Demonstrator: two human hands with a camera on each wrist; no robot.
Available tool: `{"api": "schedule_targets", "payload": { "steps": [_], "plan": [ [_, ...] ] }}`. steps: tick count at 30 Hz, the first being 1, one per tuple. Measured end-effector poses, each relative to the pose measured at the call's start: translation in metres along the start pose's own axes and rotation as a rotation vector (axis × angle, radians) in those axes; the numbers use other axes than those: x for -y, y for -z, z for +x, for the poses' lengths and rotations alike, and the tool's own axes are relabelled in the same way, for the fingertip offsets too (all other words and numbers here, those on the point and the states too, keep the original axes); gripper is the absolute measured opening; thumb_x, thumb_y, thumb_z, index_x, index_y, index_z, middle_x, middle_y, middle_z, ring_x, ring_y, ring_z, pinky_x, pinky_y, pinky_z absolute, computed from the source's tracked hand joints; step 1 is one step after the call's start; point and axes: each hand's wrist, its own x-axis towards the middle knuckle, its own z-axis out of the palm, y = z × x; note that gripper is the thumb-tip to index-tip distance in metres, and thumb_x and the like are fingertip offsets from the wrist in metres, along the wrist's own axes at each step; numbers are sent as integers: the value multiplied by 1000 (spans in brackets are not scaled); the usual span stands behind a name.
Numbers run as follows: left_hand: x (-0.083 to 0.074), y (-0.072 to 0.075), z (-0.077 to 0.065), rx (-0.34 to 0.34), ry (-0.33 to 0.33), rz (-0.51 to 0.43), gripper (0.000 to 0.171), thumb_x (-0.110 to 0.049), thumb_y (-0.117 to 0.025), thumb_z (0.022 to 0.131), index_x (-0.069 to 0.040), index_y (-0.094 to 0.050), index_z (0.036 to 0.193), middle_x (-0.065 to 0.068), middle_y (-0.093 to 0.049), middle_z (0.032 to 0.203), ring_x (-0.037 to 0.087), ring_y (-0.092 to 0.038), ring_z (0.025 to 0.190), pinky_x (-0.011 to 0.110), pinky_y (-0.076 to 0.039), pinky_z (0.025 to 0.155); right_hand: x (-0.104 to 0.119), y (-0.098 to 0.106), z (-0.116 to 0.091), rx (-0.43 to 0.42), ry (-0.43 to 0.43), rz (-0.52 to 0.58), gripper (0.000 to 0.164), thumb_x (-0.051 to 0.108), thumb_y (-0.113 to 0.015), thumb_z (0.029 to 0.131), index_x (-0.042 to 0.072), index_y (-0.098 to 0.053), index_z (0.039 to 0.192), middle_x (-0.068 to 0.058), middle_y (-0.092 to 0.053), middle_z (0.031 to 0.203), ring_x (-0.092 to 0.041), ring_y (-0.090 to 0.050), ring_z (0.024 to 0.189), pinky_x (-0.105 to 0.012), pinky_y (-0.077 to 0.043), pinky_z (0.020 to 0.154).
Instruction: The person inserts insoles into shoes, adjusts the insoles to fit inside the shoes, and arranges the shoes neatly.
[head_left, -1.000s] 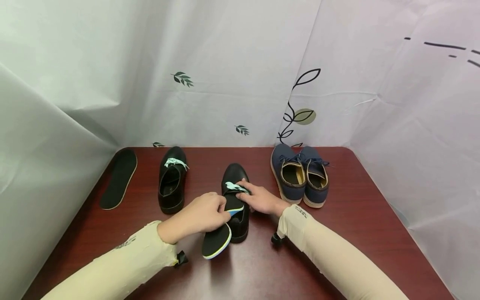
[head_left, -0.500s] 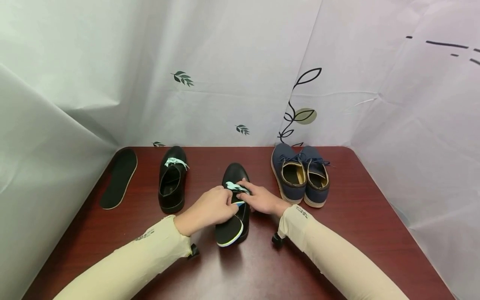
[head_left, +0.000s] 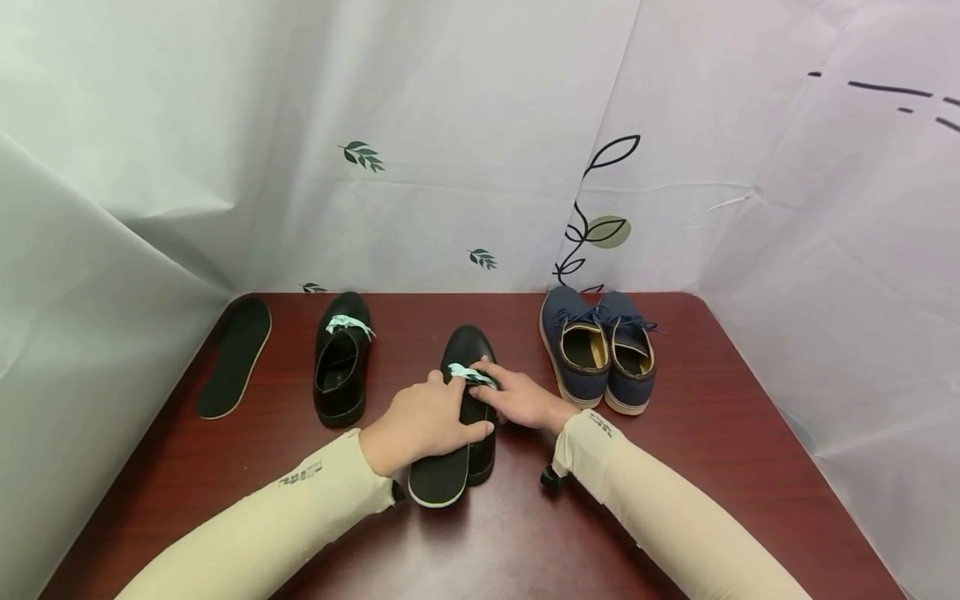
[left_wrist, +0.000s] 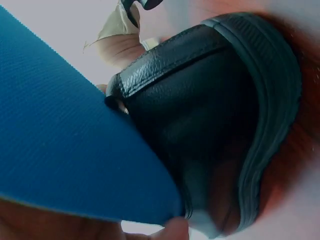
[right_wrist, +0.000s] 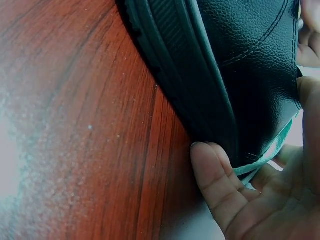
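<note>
We see the flat insole (head_left: 438,483), black above, blue fabric beneath, slanting by the opening of the black leather shoe (head_left: 468,342), rear end jutting out to its left. The left hand (head_left: 420,421) grasps it; the right hand (head_left: 521,402) grips the shoe at its pale-green laces (head_left: 467,372). Pushed this askew, we think, it could buckle — its tip is hidden from us.

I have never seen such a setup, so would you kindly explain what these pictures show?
There is no robot, only a person's left hand and right hand, both bare. The wide view comes from a head-worn camera; the close-ups, from one on each wrist. On the table stand a left black shoe, a middle black shoe and two blue shoes; a flat insole lies far left. The left hand holds a blue-backed insole at the middle black shoe, while the right hand grips that shoe near its laces.
</note>
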Motion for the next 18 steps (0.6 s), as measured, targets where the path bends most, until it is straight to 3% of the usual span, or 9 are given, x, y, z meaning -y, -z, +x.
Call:
{"api": "schedule_targets", "payload": {
  "steps": [3,6,10,15,18],
  "plan": [
    [-1,5,-8,31,15,75,88,-78,-54,82,-14,-53,142,20,-67,117,35,-70,92,51,-59,73,-1,-1,0,-11,7,-10,41,42,-53,102,36,-48,142,-18,-66,125,-15,-61,55,-32,-55,62],
    [-2,11,-14,56,-12,89,81,-72,-57,82,-14,-57,138,17,-73,115,33,-70,95,50,-59,74,-2,-1,0,-19,7,-23,41,40,-53,102,37,-48,142,-13,-57,141,-15,-61,55,-31,-54,61],
    [-2,17,-17,72,-61,39,64,-58,-62,82,-8,-65,121,16,-76,105,28,-69,86,46,-59,74,-2,-1,0,-20,6,-15,40,37,-53,102,36,-49,142,-9,-41,158,-15,-61,55,-31,-54,60],
    [2,22,-18,89,-88,-27,46,-48,-65,81,-9,-71,105,14,-75,98,26,-67,83,43,-59,77,0,-2,0,-12,6,-7,41,37,-53,101,35,-49,142,-9,-38,161,-14,-60,55,-31,-53,61],
    [4,24,-16,88,-125,-53,27,-37,-65,82,-12,-69,91,9,-75,84,23,-67,70,38,-57,67,0,-2,-1,-13,-1,-14,42,38,-52,102,36,-48,144,-7,-35,164,-15,-60,55,-31,-53,61]
  ]
}}
